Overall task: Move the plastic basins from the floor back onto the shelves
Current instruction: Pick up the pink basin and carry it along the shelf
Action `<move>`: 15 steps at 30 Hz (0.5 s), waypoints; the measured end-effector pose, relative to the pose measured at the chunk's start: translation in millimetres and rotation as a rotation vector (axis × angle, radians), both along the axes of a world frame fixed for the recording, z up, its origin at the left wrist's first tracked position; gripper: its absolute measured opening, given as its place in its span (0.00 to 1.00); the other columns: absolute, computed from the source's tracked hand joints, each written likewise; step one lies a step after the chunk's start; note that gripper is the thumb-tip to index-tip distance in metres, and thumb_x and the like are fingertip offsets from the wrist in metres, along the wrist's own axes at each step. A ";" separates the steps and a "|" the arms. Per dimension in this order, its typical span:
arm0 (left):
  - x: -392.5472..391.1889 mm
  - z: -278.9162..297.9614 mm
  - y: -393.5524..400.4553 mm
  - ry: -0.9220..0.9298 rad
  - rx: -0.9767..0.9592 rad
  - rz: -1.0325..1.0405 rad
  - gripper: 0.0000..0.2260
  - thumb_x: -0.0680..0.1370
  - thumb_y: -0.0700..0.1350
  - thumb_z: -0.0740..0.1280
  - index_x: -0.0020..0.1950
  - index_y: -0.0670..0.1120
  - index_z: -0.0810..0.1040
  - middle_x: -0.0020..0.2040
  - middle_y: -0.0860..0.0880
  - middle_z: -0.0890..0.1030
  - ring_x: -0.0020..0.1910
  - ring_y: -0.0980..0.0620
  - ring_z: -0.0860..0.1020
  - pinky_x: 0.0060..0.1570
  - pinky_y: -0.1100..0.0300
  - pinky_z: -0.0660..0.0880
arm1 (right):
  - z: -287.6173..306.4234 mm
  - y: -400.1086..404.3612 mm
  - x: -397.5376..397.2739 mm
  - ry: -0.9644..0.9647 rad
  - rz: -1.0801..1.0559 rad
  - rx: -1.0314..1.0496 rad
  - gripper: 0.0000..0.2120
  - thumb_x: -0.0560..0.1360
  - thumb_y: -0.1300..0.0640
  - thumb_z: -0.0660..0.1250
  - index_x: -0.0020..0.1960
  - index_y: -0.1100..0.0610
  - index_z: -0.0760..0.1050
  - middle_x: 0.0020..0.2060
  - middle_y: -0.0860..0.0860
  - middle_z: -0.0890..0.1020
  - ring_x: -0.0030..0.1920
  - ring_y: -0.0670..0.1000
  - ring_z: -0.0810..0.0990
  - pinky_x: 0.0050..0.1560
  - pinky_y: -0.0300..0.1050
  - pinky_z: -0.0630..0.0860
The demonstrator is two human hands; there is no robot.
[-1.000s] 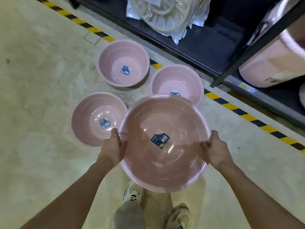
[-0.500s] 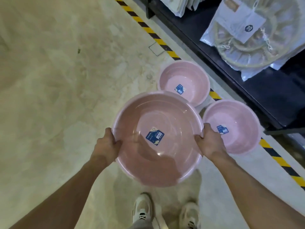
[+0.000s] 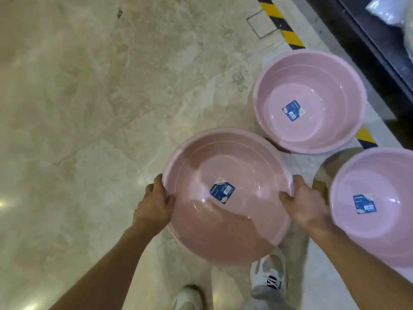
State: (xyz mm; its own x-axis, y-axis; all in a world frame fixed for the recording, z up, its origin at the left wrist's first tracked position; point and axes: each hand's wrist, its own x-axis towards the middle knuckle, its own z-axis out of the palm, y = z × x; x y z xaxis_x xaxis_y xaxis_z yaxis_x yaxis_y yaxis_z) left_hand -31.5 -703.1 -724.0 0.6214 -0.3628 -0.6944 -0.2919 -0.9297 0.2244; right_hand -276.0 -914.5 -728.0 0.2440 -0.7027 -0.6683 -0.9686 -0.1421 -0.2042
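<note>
I hold a large pink plastic basin [image 3: 225,166] with a blue label inside, lifted above the floor. My left hand [image 3: 154,204] grips its left rim and my right hand [image 3: 306,204] grips its right rim. A second pink basin [image 3: 335,77] sits on the floor ahead and to the right. A third pink basin [image 3: 384,175] lies on the floor at the right edge, partly cut off by the frame. The dark shelf [image 3: 380,48] runs along the upper right corner.
A yellow and black hazard stripe [image 3: 286,30] marks the floor along the shelf base. Bagged goods [image 3: 388,12] lie on the shelf at the top right. Pale marble floor [image 3: 89,108] spreads to the left. My shoes [image 3: 270,278] show below the held basin.
The view has swung left, so the shelf and the two floor basins have shifted to the right of the frame. Both hands keep the same hold on the basin.
</note>
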 end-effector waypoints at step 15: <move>11.6 -62.7 11.4 0.077 0.041 0.224 0.13 0.79 0.47 0.68 0.50 0.45 0.64 0.46 0.38 0.78 0.35 0.34 0.83 0.30 0.41 0.83 | -61.7 5.1 16.5 -0.023 -0.036 0.075 0.14 0.80 0.51 0.63 0.60 0.58 0.68 0.43 0.53 0.75 0.42 0.56 0.73 0.42 0.47 0.71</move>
